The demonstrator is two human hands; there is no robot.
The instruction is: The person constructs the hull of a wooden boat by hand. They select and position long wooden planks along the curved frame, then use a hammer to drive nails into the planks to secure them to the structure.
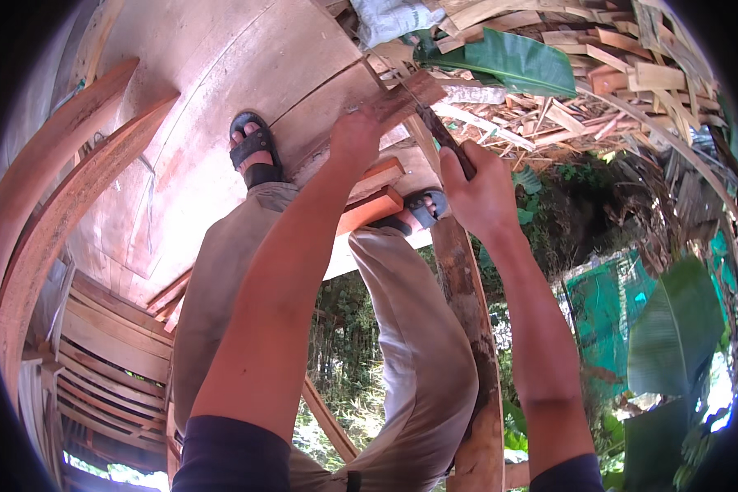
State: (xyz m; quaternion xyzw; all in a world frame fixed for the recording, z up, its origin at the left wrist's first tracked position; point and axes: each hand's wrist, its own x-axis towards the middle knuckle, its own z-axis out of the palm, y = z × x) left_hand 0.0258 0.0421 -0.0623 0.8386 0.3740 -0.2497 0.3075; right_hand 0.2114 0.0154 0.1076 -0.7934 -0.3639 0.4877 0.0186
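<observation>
My left hand [355, 141] grips a short reddish-brown wooden board [422, 88], its fingers partly hidden along the far side. The board's free end sticks out to the right, beyond the edge of the plank floor. Closed round a dark handle, my right hand [485, 184] holds a thin-bladed tool [439, 134]. Its blade is seen nearly edge-on and crosses the board just right of my left hand. Whether it is a saw or a knife I cannot tell. Below my left hand lie cut wooden blocks [372, 209], beside my sandalled foot [425, 205].
My other foot [252, 146] stands on the plank floor [189, 107]. Curved timber pieces [82, 172] rise at the left. A dark-stained beam [467, 303] runs along the right. Beyond the floor are heaped wood offcuts [566, 115], a banana leaf [525, 61] and green netting [607, 299].
</observation>
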